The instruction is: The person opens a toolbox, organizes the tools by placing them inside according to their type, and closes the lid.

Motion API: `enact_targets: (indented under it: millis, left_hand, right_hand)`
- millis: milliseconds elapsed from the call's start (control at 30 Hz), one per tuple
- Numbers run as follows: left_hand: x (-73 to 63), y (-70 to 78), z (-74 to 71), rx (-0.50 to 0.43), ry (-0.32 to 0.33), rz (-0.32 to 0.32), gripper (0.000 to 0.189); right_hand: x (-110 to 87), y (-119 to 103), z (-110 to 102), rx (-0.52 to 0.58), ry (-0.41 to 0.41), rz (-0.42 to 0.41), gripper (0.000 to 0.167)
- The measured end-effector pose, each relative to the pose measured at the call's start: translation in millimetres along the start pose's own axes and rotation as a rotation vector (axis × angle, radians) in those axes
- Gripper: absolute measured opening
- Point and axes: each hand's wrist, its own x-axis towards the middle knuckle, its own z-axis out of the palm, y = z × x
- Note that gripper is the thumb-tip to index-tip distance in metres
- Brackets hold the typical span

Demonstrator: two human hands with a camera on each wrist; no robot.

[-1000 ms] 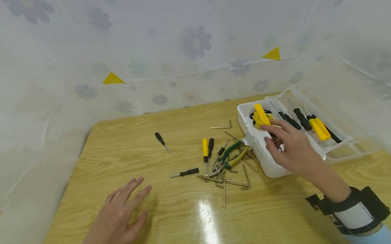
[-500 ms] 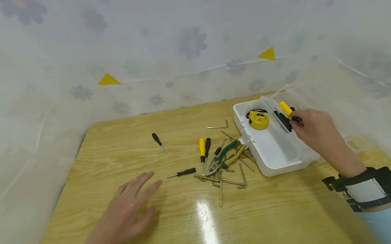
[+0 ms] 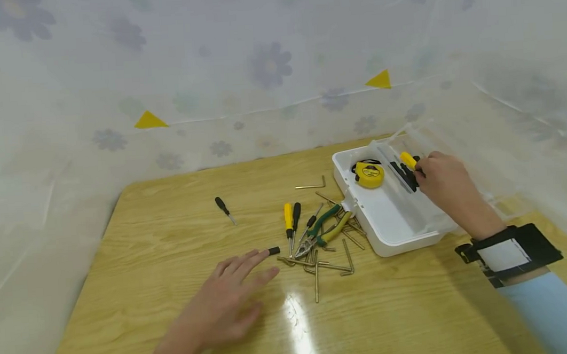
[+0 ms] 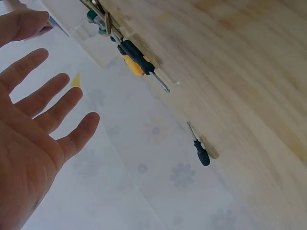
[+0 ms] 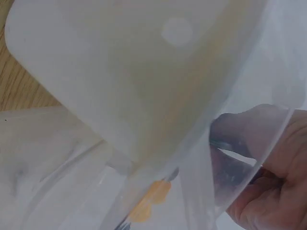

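In the head view my right hand (image 3: 445, 184) is over the far compartment of the white toolbox (image 3: 388, 249), its fingers gripping a screwdriver with a yellow handle (image 3: 409, 159); the rest of that screwdriver is hidden by the hand. Black-handled tools (image 3: 402, 176) lie in the box beside it. The right wrist view shows the hand (image 5: 268, 167) partly behind clear plastic. My left hand (image 3: 223, 303) reaches over the table with fingers outstretched, holding nothing, and covers most of a small black screwdriver (image 3: 274, 251). In the left wrist view its fingers are spread.
A yellow tape measure (image 3: 370, 175) sits in the near compartment. Beside the box lie pliers (image 3: 325, 231), several brass-coloured hex keys (image 3: 316, 282) and a yellow screwdriver (image 3: 288, 219). Another black screwdriver (image 3: 223, 207) lies apart, further left. The clear lid (image 3: 485, 166) stands open at right.
My right hand has carried the yellow-handled screwdriver from above the tape measure to the far compartment. My left hand has moved right, over the small black screwdriver.
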Motion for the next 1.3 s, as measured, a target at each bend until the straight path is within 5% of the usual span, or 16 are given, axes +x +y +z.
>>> enact_targets:
  millis: [200, 567, 767, 833, 933, 1067, 1233, 1300]
  left_hand:
    - [3.3, 3.0, 3.0, 0.012, 0.016, 0.029, 0.070]
    - [-2.8, 3.0, 1.7, 0.044, 0.047, 0.031, 0.070]
    - [-12.2, 0.1, -4.6, 0.050, 0.016, -0.047, 0.069]
    - [-17.7, -2.2, -7.9, 0.054, 0.006, -0.092, 0.070]
    - [-26.7, -5.1, -11.4, 0.068, 0.006, -0.142, 0.069]
    - [-35.7, -8.6, -12.4, 0.073, 0.037, -0.161, 0.067]
    - [-40.1, -11.2, -11.6, 0.061, 0.093, -0.150, 0.062]
    - [-41.2, -10.8, -11.1, 0.058, 0.104, -0.151, 0.059]
  right_hand:
    - [8.1, -2.0, 5.0, -0.014, -0.031, -0.045, 0.017]
    - [-3.9, -10.4, 1.9, 0.026, -0.050, 0.050, 0.027]
    - [-14.1, -53.7, 5.6, 0.050, 0.258, -0.117, 0.016]
    - [-15.2, -78.5, 9.9, 0.087, 0.299, -0.199, 0.016]
    - [-13.3, -117.2, 19.8, 0.139, 0.199, -0.281, 0.020]
    - [-3.7, -155.9, 36.5, 0.152, -0.074, -0.356, 0.030]
    - [10.7, -173.4, 57.6, 0.120, -0.357, -0.436, 0.047]
    - [13.2, -173.9, 64.8, 0.055, -0.389, -0.442, 0.052]
